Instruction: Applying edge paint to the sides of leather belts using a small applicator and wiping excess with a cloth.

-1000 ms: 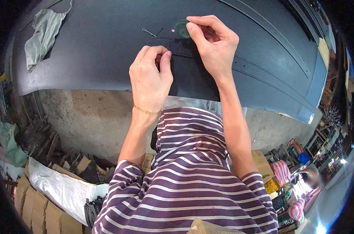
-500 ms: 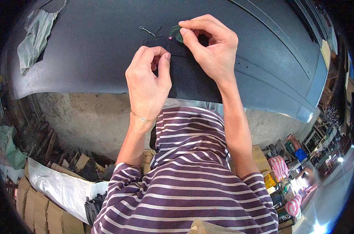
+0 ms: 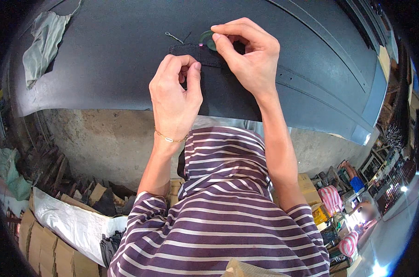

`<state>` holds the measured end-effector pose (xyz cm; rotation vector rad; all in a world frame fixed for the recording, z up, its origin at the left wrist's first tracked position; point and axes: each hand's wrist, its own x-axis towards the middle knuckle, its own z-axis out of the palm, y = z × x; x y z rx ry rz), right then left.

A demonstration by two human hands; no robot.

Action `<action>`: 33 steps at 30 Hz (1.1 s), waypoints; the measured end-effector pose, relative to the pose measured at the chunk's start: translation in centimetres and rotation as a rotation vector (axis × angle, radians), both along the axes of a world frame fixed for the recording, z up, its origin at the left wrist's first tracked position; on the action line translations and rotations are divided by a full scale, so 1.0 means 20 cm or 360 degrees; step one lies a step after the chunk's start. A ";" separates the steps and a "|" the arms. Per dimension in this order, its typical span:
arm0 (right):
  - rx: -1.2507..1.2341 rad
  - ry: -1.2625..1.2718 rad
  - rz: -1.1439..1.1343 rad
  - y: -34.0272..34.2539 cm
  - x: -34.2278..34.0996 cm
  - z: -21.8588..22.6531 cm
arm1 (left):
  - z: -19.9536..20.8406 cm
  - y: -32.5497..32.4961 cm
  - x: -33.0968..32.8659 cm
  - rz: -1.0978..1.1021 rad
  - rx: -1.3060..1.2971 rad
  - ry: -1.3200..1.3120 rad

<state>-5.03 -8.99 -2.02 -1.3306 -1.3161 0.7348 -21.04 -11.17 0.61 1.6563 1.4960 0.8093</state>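
Observation:
My right hand is closed, thumb and forefinger pinching the edge of a small, round, dark green, see-through piece. A tiny pink spot shows at that piece's left side. Lower and to the left, my left hand is closed too, thumb tip against forefinger; anything between them is too small to make out. Just past its fingertips lies a black stitched patch on the dark sheet, partly covered by my hands. Beyond the patch sits a short, twisted, pale thread loop.
A crumpled grey-green cloth rests on the sheet at far left. Long dark strips lie across the right side. Below are flattened cardboard, a white sack and scraps. Pink-striped bags and a blurred person stand lower right.
Both hands keep their pinched poses, with only a very slight shift of the right hand to the left. The green piece stays in the right hand.

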 end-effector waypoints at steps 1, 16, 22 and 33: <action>-0.0018 0.0103 -0.0035 0.00 0.00 0.00 | 0.00 0.00 0.00 0.0000 -0.0004 -0.0008; 0.0030 -0.0129 0.0049 0.00 0.00 0.01 | 0.02 0.00 -0.01 -0.0051 -0.0055 0.0029; -0.0023 0.0472 -0.0132 0.00 0.06 0.02 | 0.02 0.16 -0.27 0.0352 0.0515 0.0213; 0.0201 0.0863 -0.0863 -0.28 0.64 -0.02 | -0.23 0.95 -1.35 0.0027 0.0460 0.1244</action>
